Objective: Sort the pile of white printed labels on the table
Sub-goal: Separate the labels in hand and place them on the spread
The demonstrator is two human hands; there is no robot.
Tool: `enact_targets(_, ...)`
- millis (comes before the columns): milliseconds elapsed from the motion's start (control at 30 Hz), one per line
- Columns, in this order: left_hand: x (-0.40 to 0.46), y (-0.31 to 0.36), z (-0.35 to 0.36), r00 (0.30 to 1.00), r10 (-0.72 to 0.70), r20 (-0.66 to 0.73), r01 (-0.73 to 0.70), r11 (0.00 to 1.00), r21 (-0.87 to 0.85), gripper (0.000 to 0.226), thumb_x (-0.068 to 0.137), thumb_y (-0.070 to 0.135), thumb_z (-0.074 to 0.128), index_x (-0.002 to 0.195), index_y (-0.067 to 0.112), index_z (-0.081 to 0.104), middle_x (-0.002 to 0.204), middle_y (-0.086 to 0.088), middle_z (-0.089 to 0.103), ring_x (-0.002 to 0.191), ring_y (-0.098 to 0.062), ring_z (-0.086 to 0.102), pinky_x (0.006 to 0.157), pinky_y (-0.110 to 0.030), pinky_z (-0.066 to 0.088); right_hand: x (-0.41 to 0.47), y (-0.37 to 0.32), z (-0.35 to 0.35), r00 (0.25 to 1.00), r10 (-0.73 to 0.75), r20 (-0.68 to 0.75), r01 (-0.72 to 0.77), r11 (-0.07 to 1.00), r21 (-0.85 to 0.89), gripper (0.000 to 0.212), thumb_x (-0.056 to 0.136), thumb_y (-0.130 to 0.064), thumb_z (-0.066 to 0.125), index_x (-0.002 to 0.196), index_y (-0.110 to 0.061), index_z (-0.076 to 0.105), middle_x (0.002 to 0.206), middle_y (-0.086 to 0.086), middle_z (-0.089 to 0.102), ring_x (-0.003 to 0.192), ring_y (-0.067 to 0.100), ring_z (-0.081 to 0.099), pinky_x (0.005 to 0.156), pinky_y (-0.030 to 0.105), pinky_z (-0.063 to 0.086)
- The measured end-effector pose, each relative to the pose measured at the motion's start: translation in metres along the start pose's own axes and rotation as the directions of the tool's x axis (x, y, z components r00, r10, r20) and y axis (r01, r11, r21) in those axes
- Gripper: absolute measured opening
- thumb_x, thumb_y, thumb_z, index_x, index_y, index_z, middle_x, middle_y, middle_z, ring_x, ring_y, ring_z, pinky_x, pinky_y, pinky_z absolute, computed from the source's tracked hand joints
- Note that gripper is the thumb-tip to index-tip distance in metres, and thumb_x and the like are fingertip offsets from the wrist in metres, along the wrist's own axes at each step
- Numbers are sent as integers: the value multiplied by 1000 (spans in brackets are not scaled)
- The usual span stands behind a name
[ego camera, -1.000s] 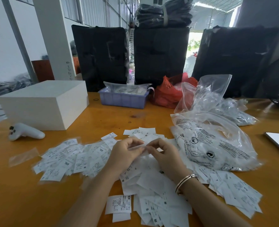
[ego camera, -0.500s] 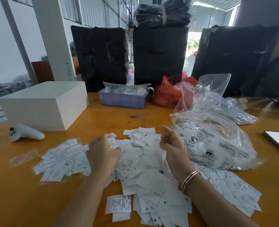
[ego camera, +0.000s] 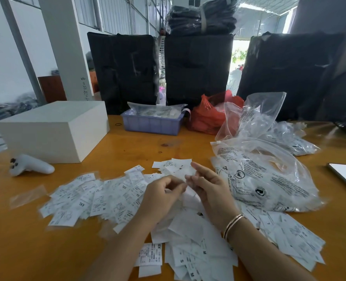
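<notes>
A: Nearest us, why that little clump of labels [ego camera: 185,258] by the wrists?

B: I'd judge they are set down by size; S and M letters show there, and one marked XS lies just left of them. The labels spread from the near edge of the table [ego camera: 26,250] up past the hands, with another drift on the near right.

A: And the hands?

B: They meet over the middle of the spread. The left hand [ego camera: 160,197] has its fingers curled in, tips towards the right hand [ego camera: 208,191], whose thumb and forefinger are drawn together with the other fingers looser. Something thin and white seems to sit between the two, likely a single label being pulled free or read, but it is blurred, so I cannot tell for certain what either hand grips.

A: Why hold it up rather than read it flat?

B: The pieces overlap and cling; lifting one lets the size mark be seen apart from the rest.

A: The fan of labels to the left?

B: A looser group, XXL and XS readable among them, so not yet cleanly separated, I think.

A: Farther back?

B: On the right, clear bags [ego camera: 265,179] lie just beside the labels, perhaps what they came out of. Far left, a white box [ego camera: 52,130] with a controller [ego camera: 31,165] in front; beyond, a blue tray [ego camera: 151,124] and a red bag [ego camera: 208,116].
</notes>
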State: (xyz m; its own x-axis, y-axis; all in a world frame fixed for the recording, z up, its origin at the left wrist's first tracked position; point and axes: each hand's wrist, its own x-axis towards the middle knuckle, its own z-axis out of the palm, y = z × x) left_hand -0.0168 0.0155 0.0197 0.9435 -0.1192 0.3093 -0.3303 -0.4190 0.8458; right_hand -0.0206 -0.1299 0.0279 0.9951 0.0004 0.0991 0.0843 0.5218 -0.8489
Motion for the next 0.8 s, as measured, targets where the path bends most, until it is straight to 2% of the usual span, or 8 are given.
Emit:
enact_targets(100,3,-3,-3,995,-16,-98,9,997,-79,10,89,27,64,80,29,66,77,23,70,75,7,63,64,-3,44,0,1,1,1000,-9,-6,9,999,-36,30,85,11,55,101,-9,68,93,18,58,80,16,68,74,18,55)
enact_targets(200,3,-3,-4,990,-44,-134,26,991,-135,10,89,24,63,81,27,68,79,19,71,79,6,64,66,-5,45,0,3,3,1000,-15,-9,14,997,-80,30,82,11,58,100,-10,69,80,7,56,81,18,61,82,22,55)
enact_targets(333,2,1,-5,992,-61,-112,43,987,-154,11,93,33,57,89,30,67,85,14,72,85,1,64,71,-10,45,-2,4,4,999,-31,-29,25,983,-184,26,85,8,58,90,-13,73,81,3,70,81,15,65,78,20,55)
enact_targets(467,0,7,-6,995,-79,-67,67,985,-159,39,98,47,33,94,29,67,85,15,71,83,6,62,70,-11,40,-2,3,4,995,-89,-37,76,960,-270,21,86,-2,62,79,-18,74,77,-2,72,73,12,68,68,17,53)
enact_targets(567,1,5,-8,995,-91,-48,81,981,-178,26,95,44,48,91,29,68,80,18,71,79,8,62,70,-15,41,-1,2,2,989,-132,-61,114,964,-242,13,87,-3,62,81,-11,71,70,1,68,69,14,65,69,19,54)
enact_targets(667,3,0,-7,996,-84,21,86,990,-110,7,88,34,64,85,31,70,79,23,70,79,9,61,66,-8,44,0,1,1,984,-161,-81,140,966,-218,8,87,-2,61,84,-8,67,73,6,69,68,14,64,67,19,53)
enact_targets(733,4,-2,-5,998,-60,5,60,995,-78,4,86,29,68,82,30,70,77,22,68,78,8,61,65,-5,45,0,0,0,984,-163,-78,143,966,-214,6,85,-3,63,84,-8,66,78,7,71,68,15,65,68,21,54)
enact_targets(800,4,-2,-6,997,-59,-51,53,991,-120,2,87,30,68,85,30,68,79,20,68,79,5,62,68,-8,47,0,-1,0,984,-162,-77,139,960,-241,4,83,-5,65,84,-8,67,80,7,71,69,14,65,70,21,54)
